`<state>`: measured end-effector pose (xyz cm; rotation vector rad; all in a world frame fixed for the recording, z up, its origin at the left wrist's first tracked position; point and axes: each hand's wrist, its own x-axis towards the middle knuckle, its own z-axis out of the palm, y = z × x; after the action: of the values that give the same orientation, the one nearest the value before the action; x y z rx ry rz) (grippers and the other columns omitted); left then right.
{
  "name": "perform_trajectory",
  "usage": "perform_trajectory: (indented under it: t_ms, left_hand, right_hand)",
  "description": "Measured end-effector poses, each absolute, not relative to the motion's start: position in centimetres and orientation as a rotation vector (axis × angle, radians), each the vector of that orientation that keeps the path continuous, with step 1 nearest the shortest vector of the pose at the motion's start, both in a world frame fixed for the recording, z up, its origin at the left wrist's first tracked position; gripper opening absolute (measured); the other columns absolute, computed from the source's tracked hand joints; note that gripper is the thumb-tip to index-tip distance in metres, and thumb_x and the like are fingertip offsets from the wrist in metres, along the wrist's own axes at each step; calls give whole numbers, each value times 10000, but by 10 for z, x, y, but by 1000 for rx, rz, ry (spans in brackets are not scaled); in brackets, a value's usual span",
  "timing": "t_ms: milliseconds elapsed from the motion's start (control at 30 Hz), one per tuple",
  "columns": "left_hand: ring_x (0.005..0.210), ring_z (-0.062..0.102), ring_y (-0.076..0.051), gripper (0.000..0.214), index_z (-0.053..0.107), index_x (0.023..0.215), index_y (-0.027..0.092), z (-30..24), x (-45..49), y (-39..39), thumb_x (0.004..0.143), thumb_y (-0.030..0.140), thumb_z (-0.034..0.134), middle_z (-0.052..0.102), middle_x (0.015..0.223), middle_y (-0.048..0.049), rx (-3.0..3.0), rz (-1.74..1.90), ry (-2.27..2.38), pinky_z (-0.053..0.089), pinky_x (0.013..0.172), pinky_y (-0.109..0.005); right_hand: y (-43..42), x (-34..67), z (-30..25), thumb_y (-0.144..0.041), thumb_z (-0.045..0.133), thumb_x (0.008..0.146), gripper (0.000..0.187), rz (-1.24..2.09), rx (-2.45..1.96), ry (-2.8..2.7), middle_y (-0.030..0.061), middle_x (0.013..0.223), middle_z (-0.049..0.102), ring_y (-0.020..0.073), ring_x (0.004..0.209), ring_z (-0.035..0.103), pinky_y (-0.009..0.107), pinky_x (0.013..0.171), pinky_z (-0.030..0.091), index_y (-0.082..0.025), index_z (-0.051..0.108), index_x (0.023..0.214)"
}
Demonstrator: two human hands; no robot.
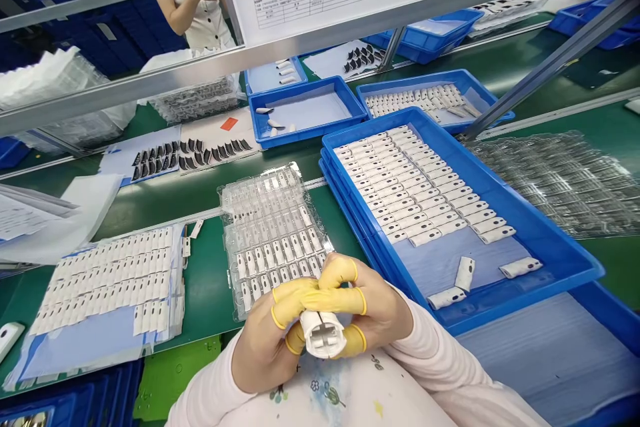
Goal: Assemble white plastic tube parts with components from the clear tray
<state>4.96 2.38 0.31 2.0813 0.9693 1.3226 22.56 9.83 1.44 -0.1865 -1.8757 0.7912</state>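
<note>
Close to my body, both hands grip one white plastic housing, its hollow oval end facing me with ribs inside. My left hand presses it from the left; my right hand closes on it from the right. Yellow finger cots cover several fingertips. Just beyond my hands lies a clear blister tray partly filled with white housings. To the right, a blue bin lined with paper contains rows of similar white housings, a few lying loose at its near end. My fingers hide most of the held piece.
White housings stand in rows on stacked sheets at left. Black curved pieces lie farther back, beside blue bins. Empty-looking clear trays are stacked at right. A metal frame crosses above; a person sits behind it.
</note>
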Motion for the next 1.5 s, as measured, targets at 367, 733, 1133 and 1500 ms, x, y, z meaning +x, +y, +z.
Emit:
perform_trajectory:
  t_ms: [367, 733, 1133, 1500]
  left_hand:
    - [726, 577, -141, 207, 613, 904, 226, 11, 47, 31, 822, 317, 780, 592, 799, 6, 1147, 1320, 1045, 496, 685, -270]
    - [593, 530, -101, 463, 597, 1140, 209, 4, 53, 35, 785, 424, 802, 575, 694, 24, 548, 1104, 722, 449, 593, -236]
    - [913, 729, -261, 527, 607, 1227, 231, 10, 53, 32, 777, 420, 805, 725, 1010, -84, 517, 1092, 782, 569, 865, -419]
    - [606, 563, -63, 375, 668, 1133, 232, 15, 54, 35, 805, 354, 802, 613, 744, 32, 565, 1163, 752, 482, 614, -173]
  right_hand:
    - [101, 224, -4, -303, 750, 869, 167, 1086, -504, -1615, -5, 657, 637, 109, 564, 560, 241, 544, 479, -191, 664, 780]
    - [94, 210, -2, -553, 874, 631, 447, 2028, -827, -762, -8, 505, 650, 142, 431, 625, 230, 409, 529, -162, 659, 618]
    - [93, 210, 2, -531, 881, 626, 440, 2039, -800, -686, -20, 497, 615, 114, 395, 553, 232, 398, 518, -175, 623, 592]
    - [96, 219, -4, -388, 857, 713, 323, 1821, -542, -926, -3, 818, 636, 96, 635, 589, 224, 602, 507, -190, 612, 784]
